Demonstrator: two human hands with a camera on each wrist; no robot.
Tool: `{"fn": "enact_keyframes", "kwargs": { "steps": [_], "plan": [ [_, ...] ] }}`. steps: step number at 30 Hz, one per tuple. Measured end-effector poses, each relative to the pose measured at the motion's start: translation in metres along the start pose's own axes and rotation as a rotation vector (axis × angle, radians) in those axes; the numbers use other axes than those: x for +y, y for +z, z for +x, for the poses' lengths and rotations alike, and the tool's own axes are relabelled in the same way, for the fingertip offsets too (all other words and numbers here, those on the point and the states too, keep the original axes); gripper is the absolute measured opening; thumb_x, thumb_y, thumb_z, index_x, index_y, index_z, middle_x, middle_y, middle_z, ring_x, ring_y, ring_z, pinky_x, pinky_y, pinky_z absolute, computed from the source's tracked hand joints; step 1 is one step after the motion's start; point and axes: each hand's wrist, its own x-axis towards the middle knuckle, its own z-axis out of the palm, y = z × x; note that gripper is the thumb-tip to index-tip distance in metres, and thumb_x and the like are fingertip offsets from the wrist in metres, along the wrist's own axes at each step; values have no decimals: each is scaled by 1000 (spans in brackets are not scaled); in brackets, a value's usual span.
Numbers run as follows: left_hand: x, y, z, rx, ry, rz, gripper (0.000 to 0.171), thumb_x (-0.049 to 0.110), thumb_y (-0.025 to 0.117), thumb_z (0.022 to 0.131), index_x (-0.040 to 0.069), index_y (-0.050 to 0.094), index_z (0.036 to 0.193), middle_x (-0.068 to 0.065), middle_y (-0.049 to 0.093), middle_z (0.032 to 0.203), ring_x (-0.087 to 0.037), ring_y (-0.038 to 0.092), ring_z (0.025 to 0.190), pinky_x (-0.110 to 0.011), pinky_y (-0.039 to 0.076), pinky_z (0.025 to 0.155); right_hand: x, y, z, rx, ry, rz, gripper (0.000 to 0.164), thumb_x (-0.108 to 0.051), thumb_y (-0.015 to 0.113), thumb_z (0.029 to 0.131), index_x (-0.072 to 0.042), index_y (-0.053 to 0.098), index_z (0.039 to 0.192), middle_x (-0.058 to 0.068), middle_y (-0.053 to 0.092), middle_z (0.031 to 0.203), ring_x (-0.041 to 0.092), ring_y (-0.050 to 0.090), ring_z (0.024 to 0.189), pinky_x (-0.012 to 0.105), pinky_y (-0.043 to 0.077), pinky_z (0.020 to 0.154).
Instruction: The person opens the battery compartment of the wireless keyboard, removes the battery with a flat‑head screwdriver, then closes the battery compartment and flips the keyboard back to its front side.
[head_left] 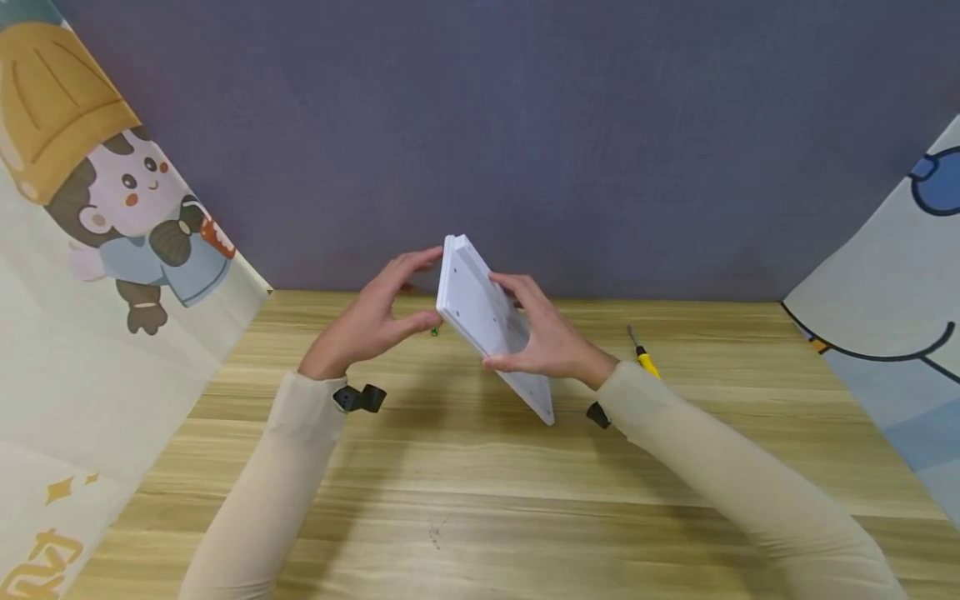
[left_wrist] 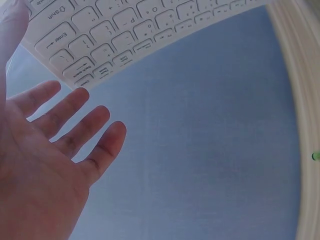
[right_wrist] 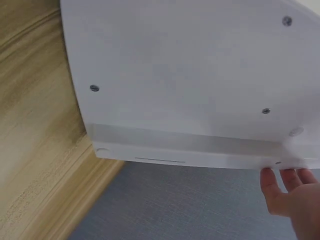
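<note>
A white keyboard is held up above the table, tilted, with its screwed underside turned toward the right. My right hand grips it across its width near the middle, thumb on the near edge and fingers on the far one. Beside its raised left end is my left hand, fingers extended and thumb apart. The left wrist view shows the printed keys and the left fingers spread below the keyboard's corner; whether the thumb touches it I cannot tell. Several screws dot the underside in the right wrist view.
On the wooden table a yellow and black screwdriver lies to the right, partly behind the right forearm. A small green object lies near the left thumb. A dark blue-grey panel rises at the back, with printed cloths at both sides.
</note>
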Motion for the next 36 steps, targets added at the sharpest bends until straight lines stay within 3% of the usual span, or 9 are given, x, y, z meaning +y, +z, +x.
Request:
{"fn": "enact_keyframes", "kwargs": {
  "steps": [4,6,8,13,18,20,25,30,36],
  "plan": [
    [17,0,2,-11,-10,-24,73,10,70,85,-1,30,145,-21,38,139,-35,35,127,-46,38,97,0,0,-1,16,0,25,107,-42,84,66,-20,23,150,4,33,139,19,39,121,46,40,96],
    [8,5,4,-5,5,-32,75,16,71,86,5,30,147,-17,39,140,-31,36,127,-45,38,97,-1,0,-2,28,-8,44,106,-38,85,66,-19,23,150,5,33,139,20,39,120,47,40,95],
    [3,9,6,-4,15,-42,76,20,72,85,9,29,148,-14,39,141,-28,36,128,-45,38,97,-11,-4,-2,39,-15,79,105,-27,85,66,-12,23,149,12,34,137,26,40,120,49,40,95],
    [-8,20,13,-20,24,-36,81,15,74,83,14,28,149,-8,37,144,-24,34,129,-42,38,98,-39,-17,-5,53,-29,157,99,-7,82,66,7,23,144,26,34,132,39,37,120,52,36,99],
    [-12,33,21,-32,47,-52,82,21,74,83,20,26,150,-3,36,145,-18,33,129,-42,38,98,-32,-21,-13,82,-60,181,104,-47,76,74,7,21,144,26,34,131,38,36,120,51,35,100],
    [-11,39,24,-42,52,-64,81,24,73,84,21,26,150,-3,35,144,-17,33,129,-43,38,98,-29,-23,-17,102,-71,192,107,-55,72,75,8,21,144,27,33,131,38,37,120,53,35,99],
    [-9,53,31,-66,34,-91,81,25,73,84,19,26,150,-4,35,145,-16,34,129,-40,38,99,-26,-24,-22,129,-88,215,106,-52,73,75,11,20,143,29,32,132,41,37,120,56,34,99],
    [-9,61,32,-80,35,-102,83,23,74,83,20,26,150,-4,33,146,-22,34,130,-39,38,99,-26,-26,-27,134,-78,229,112,-60,70,74,12,17,142,30,31,136,42,37,122,54,33,101],
    [-7,66,32,-98,52,-85,83,31,72,84,23,23,151,0,31,148,-21,33,130,-40,38,99,-25,-29,-30,143,-87,283,111,-50,76,74,13,16,142,30,29,139,42,33,125,55,31,102]
  ]
}}
